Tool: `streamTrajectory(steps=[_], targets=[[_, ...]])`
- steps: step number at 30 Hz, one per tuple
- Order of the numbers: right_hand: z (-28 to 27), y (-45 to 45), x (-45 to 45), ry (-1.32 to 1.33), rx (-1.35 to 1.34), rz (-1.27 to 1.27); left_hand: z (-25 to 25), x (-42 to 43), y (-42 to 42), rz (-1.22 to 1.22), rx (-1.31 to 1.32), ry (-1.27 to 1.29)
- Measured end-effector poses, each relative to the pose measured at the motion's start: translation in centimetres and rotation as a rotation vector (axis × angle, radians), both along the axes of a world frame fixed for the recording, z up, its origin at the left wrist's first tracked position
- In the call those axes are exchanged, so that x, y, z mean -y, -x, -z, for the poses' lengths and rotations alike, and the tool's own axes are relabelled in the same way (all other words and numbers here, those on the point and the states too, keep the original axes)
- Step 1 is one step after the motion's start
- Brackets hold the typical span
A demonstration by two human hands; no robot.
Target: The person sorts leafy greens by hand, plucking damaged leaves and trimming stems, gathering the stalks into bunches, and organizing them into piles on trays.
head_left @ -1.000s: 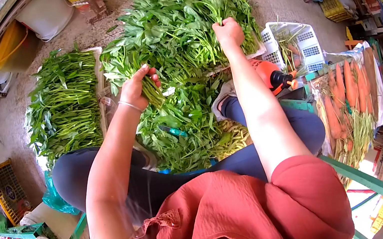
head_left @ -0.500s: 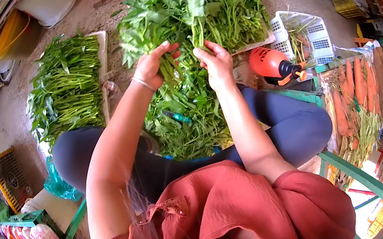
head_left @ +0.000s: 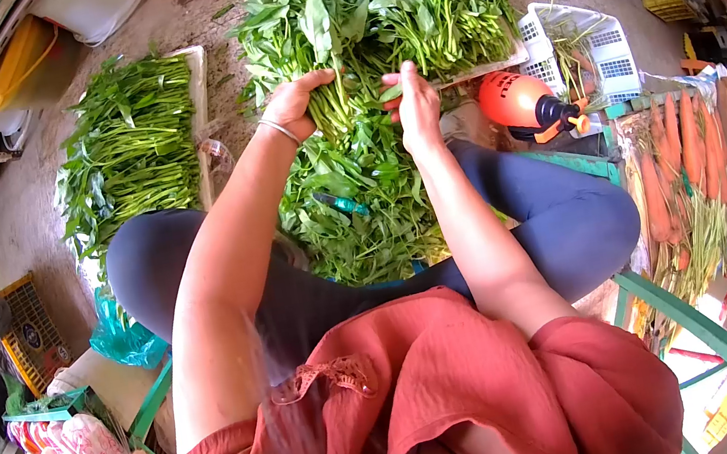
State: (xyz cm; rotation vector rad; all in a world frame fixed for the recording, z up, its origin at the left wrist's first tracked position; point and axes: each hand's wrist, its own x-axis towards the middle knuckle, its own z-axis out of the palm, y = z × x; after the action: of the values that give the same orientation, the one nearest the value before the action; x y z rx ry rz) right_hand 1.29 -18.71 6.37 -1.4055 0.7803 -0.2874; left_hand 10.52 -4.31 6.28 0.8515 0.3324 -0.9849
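Observation:
My left hand (head_left: 294, 109) is closed around a bunch of water spinach (head_left: 332, 119), its pale stem ends toward me and its leaves pointing away. Just right of the bunch, my right hand (head_left: 418, 112) pinches a small green leaf (head_left: 391, 92) between thumb and fingers. Below both hands, between my legs, lies a heap of loose greens (head_left: 366, 241) with a teal-handled tool (head_left: 341, 204) on top; its kind is unclear. Beyond my hands, a large stack of water spinach (head_left: 434, 13) rests on a white tray, stems toward me.
To the left, more water spinach (head_left: 141, 149) is stacked on a white tray (head_left: 198, 91). An orange spray bottle (head_left: 517, 98) and a white plastic basket (head_left: 616, 60) with stem scraps stand at right. Carrots (head_left: 690, 139) lie on a green-framed stand (head_left: 682, 294) beside my knee.
My right hand has let go of the stem it held and moved slightly right, now with a small leaf. That stem now stands with the bunch in my left hand.

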Motion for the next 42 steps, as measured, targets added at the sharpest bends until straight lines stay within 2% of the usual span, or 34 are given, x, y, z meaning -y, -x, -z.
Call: streamTrajectory(steps=[1,5,8,9,11,12,13,17,19,21,23,25,27,29,31,35,37,39,41,42], targets=[[0.7,-0.9,0.5,0.074,-0.035,-0.039,0.1,0.0,0.1,0.008,-0.001,0.022],[0.4,-4.4,0.9,-0.135,-0.187,-0.177,-0.3,-0.2,0.4,0.09,0.053,0.036],[1.9,-6.4,0.3,-0.438,0.014,-0.108,-1.1,0.3,0.7,0.04,0.04,-0.015],[2.1,-6.4,0.5,-0.437,0.014,-0.105,-1.1,0.3,0.7,0.043,0.04,-0.015],[2.5,-6.3,0.8,-0.312,-0.033,-0.139,-1.2,0.1,0.7,0.093,0.092,-0.092],[2.5,-5.9,0.7,0.024,0.028,-0.149,-1.0,0.1,0.7,0.114,0.127,-0.111],[1.4,-5.1,1.2,0.691,-0.097,-0.228,-0.7,0.1,0.6,0.146,0.146,-0.096],[2.9,-3.8,5.0,1.008,-0.017,-0.031,-1.0,-0.1,0.4,0.174,0.131,-0.035],[2.3,-2.0,5.0,0.96,-0.051,-0.084,-1.2,-0.4,0.4,0.123,0.033,-0.028],[3.6,0.0,4.9,0.892,-0.333,-0.206,-0.7,-0.7,0.2,0.098,0.013,-0.071],[2.5,1.7,3.6,0.715,-0.975,-0.533,0.1,-1.1,-0.1,0.096,0.014,0.015],[2.5,2.7,2.7,0.637,-1.087,-0.733,-0.6,-1.2,0.0,0.109,-0.016,-0.022],[2.7,2.5,2.2,0.649,-1.08,-0.663,-0.9,-1.2,0.2,0.109,-0.019,-0.023],[3.3,1.1,2.0,0.951,-0.504,-0.295,-1.2,-0.9,0.5,0.098,0.0,-0.066],[2.9,-1.2,1.4,1.047,-0.239,-0.2,-1.5,-0.7,0.6,0.087,0.019,-0.104],[4.1,-4.4,1.5,1.052,-0.079,-0.159,-1.6,-1.1,0.6,0.117,0.026,-0.101],[3.7,-5.0,1.1,0.819,-0.006,-0.075,-1.1,-1.2,0.6,0.074,0.068,-0.085],[2.5,-4.2,-0.5,0.375,0.08,-0.092,-0.3,-1.4,0.5,0.009,0.043,-0.096],[3.8,-3.6,-1.0,0.205,-0.032,-0.223,0.3,-1.5,0.9,-0.037,0.137,-0.127],[2.7,-3.1,-1.8,0.111,0.006,-0.222,0.5,-1.6,1.1,-0.043,0.162,-0.114]])
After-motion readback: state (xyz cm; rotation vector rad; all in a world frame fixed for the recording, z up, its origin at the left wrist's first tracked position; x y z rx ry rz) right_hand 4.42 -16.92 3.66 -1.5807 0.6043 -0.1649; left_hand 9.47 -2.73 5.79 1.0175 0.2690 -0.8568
